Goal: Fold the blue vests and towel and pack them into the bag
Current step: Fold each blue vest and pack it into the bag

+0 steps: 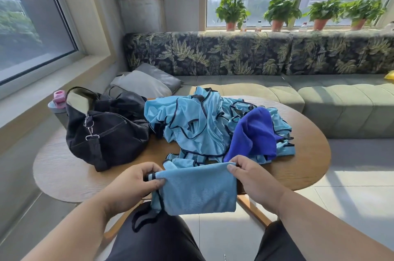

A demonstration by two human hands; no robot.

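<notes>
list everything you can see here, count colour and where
folded vest: 1, light blue, held up at the table's near edge
vest pile: count unclear, light blue with dark trim, table centre
towel: 1, deep blue, on the pile's right side
bag: 1, black, table left
table: 1, wood, oval
bottle: 1, pink-topped, behind the bag
cushions: 2, grey, sofa corner
sofa: 1, green
potted plants: 4, green, windowsill
hands: left hand and right hand pinch the folded vest's top corners

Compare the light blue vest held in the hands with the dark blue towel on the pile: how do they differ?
The held vest is pale blue with black trim; the towel is deep royal blue, untrimmed. The vest hangs flat and folded, pinched by the left hand and right hand; the towel lies crumpled and untouched on the vest pile. Both are outside the bag.
</notes>
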